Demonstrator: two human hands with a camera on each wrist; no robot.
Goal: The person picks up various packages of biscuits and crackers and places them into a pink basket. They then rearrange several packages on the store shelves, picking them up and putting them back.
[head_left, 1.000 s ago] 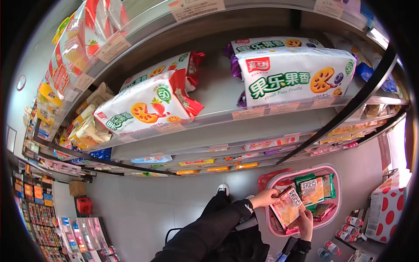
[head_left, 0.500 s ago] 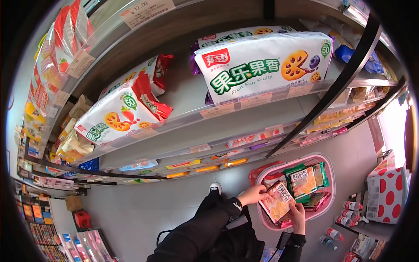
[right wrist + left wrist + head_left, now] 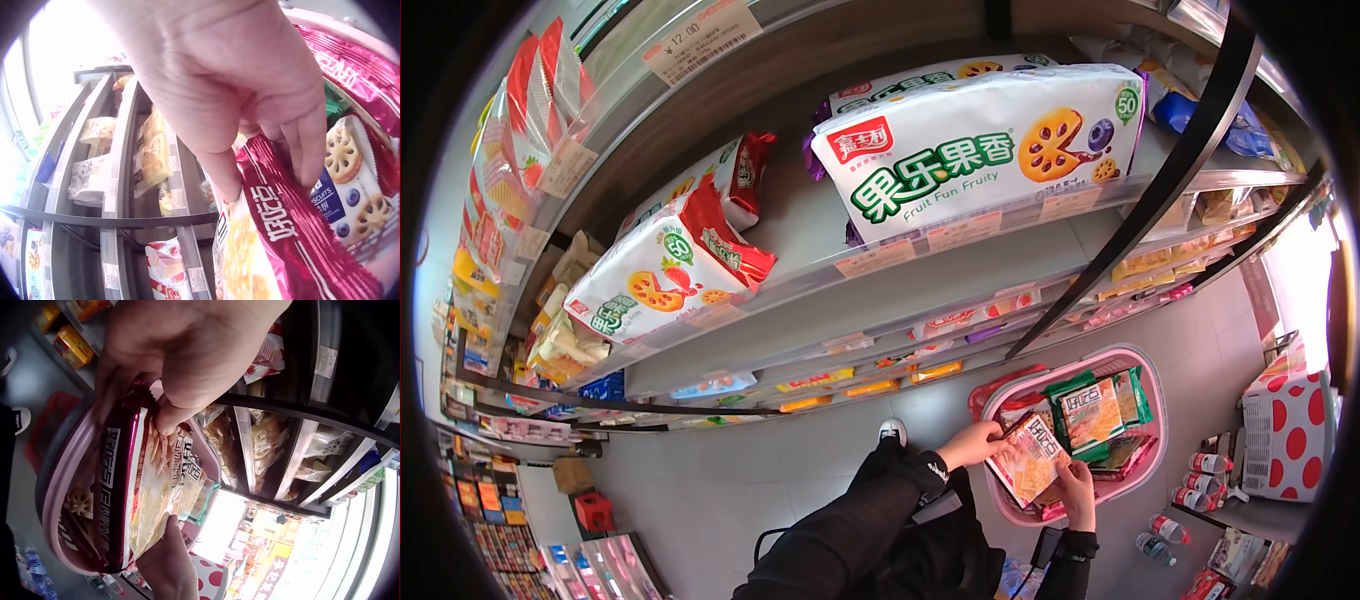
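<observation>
Both hands hold one biscuit packet [image 3: 1028,459], with a pale front, dark red ends and a picture of golden biscuits, over a pink shopping basket [image 3: 1148,440]. My left hand [image 3: 972,444] pinches its upper left end; in the left wrist view the thumb lies on the front. At the opposite end, my right hand [image 3: 1077,494] grips the crimped edge, its thumb on the front in the right wrist view. Behind the held packet, a green-edged biscuit packet [image 3: 1092,412] lies in the basket among several others. A biscuit pack with blueberries [image 3: 350,169] shows below my right hand.
Shelves stand in front, carrying a white blueberry biscuit pack [image 3: 980,150] and a strawberry biscuit pack [image 3: 655,275]. A black shelf post [image 3: 1145,200] slants down at the right. Bottles [image 3: 1200,480] stand on the floor near a red-dotted box [image 3: 1285,440].
The head view has shifted, so shelves and basket appear farther left. Both hands still hold the same packet over the basket, with little change in grip.
</observation>
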